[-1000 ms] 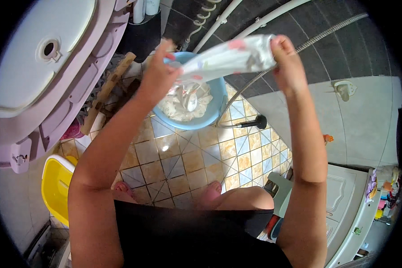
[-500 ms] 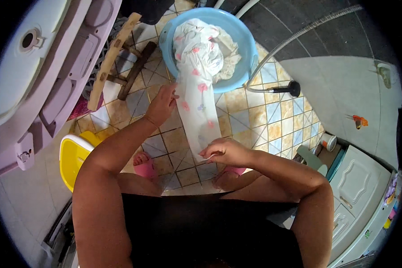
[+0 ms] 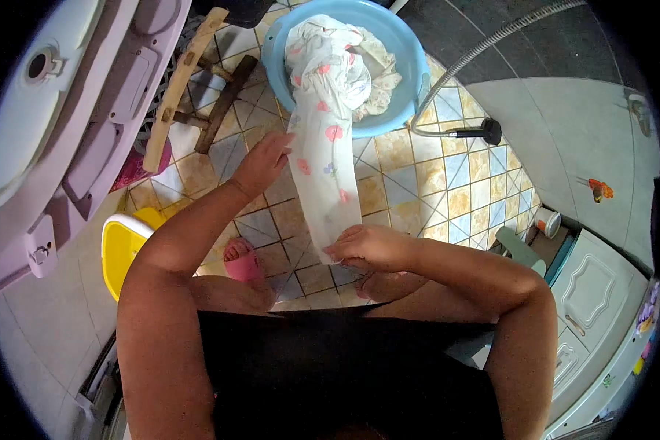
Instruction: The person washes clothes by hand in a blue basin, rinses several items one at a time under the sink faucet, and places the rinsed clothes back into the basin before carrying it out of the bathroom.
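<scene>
— White cloth (image 3: 323, 169), patterned with pink flowers, pinched at its near end by the right hand (image 3: 367, 248), fingers closed on the hem?

— Yes. Gripped higher along its left edge by the left hand (image 3: 264, 163), fingers curled onto the fabric.

— And stretched where?

— Taut from the hands up into the blue basin (image 3: 411, 66), bunched there over the rim. Standing on the tiled floor (image 3: 433, 176), shower hose (image 3: 462, 66) just beside, wooden stool (image 3: 198, 88) to the left.
</scene>
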`<state>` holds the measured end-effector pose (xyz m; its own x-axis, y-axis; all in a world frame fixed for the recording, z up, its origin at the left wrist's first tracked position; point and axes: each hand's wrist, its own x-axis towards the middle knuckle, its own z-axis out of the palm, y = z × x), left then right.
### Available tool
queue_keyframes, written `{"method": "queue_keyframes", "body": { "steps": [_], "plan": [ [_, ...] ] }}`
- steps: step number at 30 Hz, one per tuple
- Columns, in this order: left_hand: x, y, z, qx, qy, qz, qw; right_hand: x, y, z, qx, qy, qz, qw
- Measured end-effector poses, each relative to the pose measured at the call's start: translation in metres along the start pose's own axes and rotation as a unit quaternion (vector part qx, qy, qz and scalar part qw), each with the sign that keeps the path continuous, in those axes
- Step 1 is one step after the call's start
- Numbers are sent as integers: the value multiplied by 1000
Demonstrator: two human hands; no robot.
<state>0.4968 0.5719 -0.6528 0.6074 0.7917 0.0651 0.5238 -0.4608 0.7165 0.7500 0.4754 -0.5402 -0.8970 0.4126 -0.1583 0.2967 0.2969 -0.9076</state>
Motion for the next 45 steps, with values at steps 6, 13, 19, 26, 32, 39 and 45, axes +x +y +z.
{"method": "queue_keyframes", "body": {
  "steps": [6, 13, 19, 26, 32, 39, 45],
  "plan": [
    [12, 1, 1, 14, 67, 62, 996, -1, -4, -23, -32, -1, 52, 998],
    [86, 46, -53, -67, 188, -127, 972, 26, 23, -126, -32, 426, 264, 865],
    [64, 125, -126, -236, 41, -304, 922, 85, 171, -170, -144, 501, 205, 828],
    [-30, 219, -148, -479, 136, -373, 783, 198, 178, -164, -183, 217, 461, 841],
    [-33, 211, -161, -517, 165, -317, 778, 164, 228, -168, -205, 194, 527, 802],
    [-36, 200, -153, -501, 117, -307, 801, 87, 211, -204, -170, 345, 396, 834],
    [-36, 200, -162, -532, 150, -284, 784, 30, 99, -260, -130, 435, 314, 834]
  ]
}}
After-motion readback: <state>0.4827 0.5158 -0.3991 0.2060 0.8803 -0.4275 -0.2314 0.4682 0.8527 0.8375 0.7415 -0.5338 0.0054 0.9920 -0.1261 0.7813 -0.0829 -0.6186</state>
